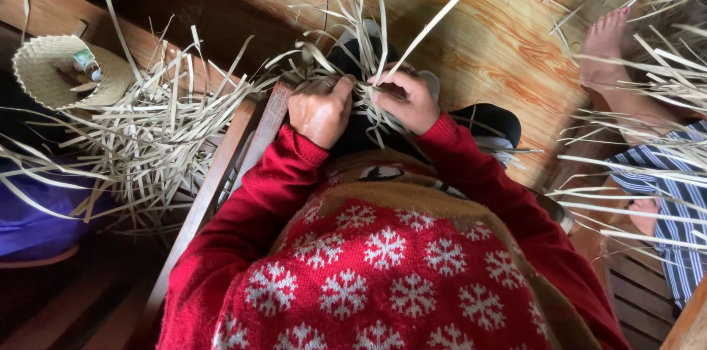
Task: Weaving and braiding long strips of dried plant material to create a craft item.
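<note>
My left hand [322, 108] and my right hand [407, 102] are close together above my lap, both closed on thin pale palm-leaf strips [368, 48]. The strips fan upward and outward from between my fingers. One long strip [434, 20] rises diagonally to the upper right from my right hand. I wear a red sweater with white snowflakes [383, 261]. My dark-trousered legs show beneath the hands.
A big loose heap of pale strips [155, 129] lies at my left over a wooden chair arm [221, 173]. A small woven basket [62, 74] holding small items sits far left. At the right, another person's bare foot [607, 44] and striped garment [674, 203] lie among more strips.
</note>
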